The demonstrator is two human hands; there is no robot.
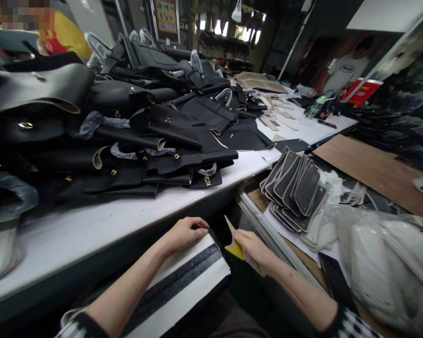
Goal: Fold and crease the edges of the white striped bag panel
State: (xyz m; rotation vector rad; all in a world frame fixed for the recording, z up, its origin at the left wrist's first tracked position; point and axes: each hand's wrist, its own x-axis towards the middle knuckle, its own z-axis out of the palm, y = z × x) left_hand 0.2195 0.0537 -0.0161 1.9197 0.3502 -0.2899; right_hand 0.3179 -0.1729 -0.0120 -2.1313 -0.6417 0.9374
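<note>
Across my lap lies a long panel (183, 291), white with a broad black band down its middle and dark material along its edges. My left hand (188, 233) grips the panel's far corner, thumb and fingers pinched on the dark edge. Just right of that end, my right hand (252, 249) is closed around a thin, curved yellow piece (235, 249). It is pale on one side and tapers to a point at the top; its exact kind cannot be made out. The yellow piece appears apart from the panel's end.
Black bags (169, 122) with gold clasps and plastic-wrapped handles are piled on the white table (91, 225). At right, a bin (250, 206) bears stacked dark panels (296, 183) and plastic-wrapped pale pieces (384, 263). A brown board (377, 169) lies behind. Other people stand farther back.
</note>
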